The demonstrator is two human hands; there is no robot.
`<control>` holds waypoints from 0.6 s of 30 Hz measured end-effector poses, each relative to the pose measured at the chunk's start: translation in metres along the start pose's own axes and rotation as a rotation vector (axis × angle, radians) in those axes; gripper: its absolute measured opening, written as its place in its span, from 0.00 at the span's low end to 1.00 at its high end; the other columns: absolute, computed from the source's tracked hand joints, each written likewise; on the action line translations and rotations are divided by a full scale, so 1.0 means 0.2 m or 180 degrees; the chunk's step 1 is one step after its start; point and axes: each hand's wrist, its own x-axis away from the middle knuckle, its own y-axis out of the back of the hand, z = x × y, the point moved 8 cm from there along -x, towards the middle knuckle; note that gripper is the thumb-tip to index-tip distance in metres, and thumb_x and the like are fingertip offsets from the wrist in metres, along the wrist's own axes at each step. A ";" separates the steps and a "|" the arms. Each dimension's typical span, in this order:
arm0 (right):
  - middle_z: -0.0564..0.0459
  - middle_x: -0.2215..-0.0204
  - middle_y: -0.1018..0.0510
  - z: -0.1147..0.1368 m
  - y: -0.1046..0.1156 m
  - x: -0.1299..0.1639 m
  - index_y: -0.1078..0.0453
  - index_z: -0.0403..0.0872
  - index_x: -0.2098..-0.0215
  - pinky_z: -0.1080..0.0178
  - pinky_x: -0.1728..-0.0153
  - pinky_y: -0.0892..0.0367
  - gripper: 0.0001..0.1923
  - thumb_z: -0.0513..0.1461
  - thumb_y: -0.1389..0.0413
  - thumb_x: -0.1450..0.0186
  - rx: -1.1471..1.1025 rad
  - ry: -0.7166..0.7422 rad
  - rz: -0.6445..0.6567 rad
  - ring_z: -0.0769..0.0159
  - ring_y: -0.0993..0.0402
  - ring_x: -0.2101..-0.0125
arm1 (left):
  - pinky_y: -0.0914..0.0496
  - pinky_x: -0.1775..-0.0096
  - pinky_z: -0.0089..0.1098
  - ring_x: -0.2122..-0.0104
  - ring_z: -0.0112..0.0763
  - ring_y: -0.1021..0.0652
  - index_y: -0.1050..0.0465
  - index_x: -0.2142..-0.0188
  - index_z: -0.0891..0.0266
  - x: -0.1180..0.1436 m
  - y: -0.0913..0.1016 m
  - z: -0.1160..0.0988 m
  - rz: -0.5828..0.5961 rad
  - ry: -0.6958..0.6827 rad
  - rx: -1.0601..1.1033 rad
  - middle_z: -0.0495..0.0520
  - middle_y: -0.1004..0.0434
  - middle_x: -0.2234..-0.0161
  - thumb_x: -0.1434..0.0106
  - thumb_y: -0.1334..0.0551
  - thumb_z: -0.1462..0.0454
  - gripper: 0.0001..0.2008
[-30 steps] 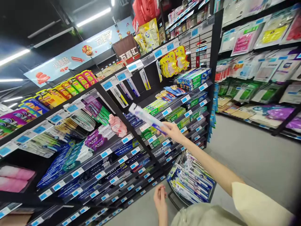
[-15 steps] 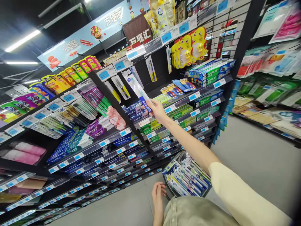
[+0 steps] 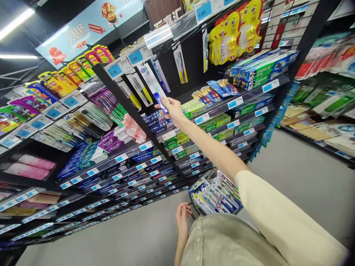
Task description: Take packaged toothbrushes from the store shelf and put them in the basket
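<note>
Right hand (image 3: 174, 109) grips toothbrush pack (image 3: 153, 87) at hanging row.

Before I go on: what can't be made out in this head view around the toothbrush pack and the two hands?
- Long clear toothbrush pack with purple base: print too small and blurred; its lower end is covered by the right hand.
- Its hanging hook: hidden behind the pack.
- Left hand: palm faces away, so whether it holds anything cannot be told.
- Wire basket of toothbrush packs: lower part hidden by the cream sleeve.
</note>
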 end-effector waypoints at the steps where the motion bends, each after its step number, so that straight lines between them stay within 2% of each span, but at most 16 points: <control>1: 0.50 0.68 0.16 -0.02 0.00 -0.02 0.26 0.45 0.59 0.75 0.88 0.45 0.22 0.56 0.36 0.34 -0.0032 -0.0048 -0.0025 0.76 0.30 0.80 | 0.31 0.72 0.29 0.74 0.31 0.23 0.20 0.67 0.62 0.00 0.00 0.00 0.0008 0.0023 0.0000 0.56 0.19 0.71 0.53 0.27 0.38 0.31; 5: 0.49 0.69 0.17 -0.09 -0.02 -0.12 0.27 0.44 0.58 0.75 0.87 0.45 0.23 0.56 0.37 0.33 -0.0122 -0.0307 -0.0131 0.74 0.29 0.79 | 0.31 0.72 0.30 0.75 0.33 0.23 0.20 0.67 0.63 -0.01 -0.01 0.00 -0.0017 0.0032 -0.0065 0.57 0.19 0.71 0.54 0.27 0.36 0.32; 10: 0.49 0.71 0.17 -0.14 -0.03 -0.37 0.28 0.44 0.60 0.75 0.86 0.46 0.22 0.55 0.40 0.31 0.0034 -0.0536 -0.0411 0.75 0.30 0.80 | 0.29 0.71 0.37 0.73 0.40 0.22 0.19 0.67 0.62 0.02 0.02 -0.03 -0.0175 -0.0048 -0.0242 0.59 0.20 0.72 0.52 0.30 0.33 0.34; 14: 0.51 0.71 0.17 -0.18 -0.03 -0.54 0.29 0.44 0.60 0.76 0.85 0.44 0.21 0.55 0.40 0.30 0.0296 -0.0621 -0.0646 0.77 0.31 0.81 | 0.28 0.71 0.36 0.73 0.40 0.22 0.19 0.69 0.59 0.05 0.09 -0.04 -0.0403 -0.0022 -0.0092 0.57 0.19 0.72 0.57 0.29 0.32 0.34; 18: 0.52 0.72 0.17 -0.25 -0.05 -0.64 0.31 0.44 0.62 0.76 0.85 0.45 0.22 0.55 0.41 0.29 0.0360 -0.0658 -0.0645 0.78 0.33 0.81 | 0.30 0.73 0.33 0.74 0.37 0.22 0.19 0.69 0.61 0.09 0.21 0.00 -0.0771 0.0075 0.0130 0.56 0.18 0.72 0.63 0.27 0.32 0.37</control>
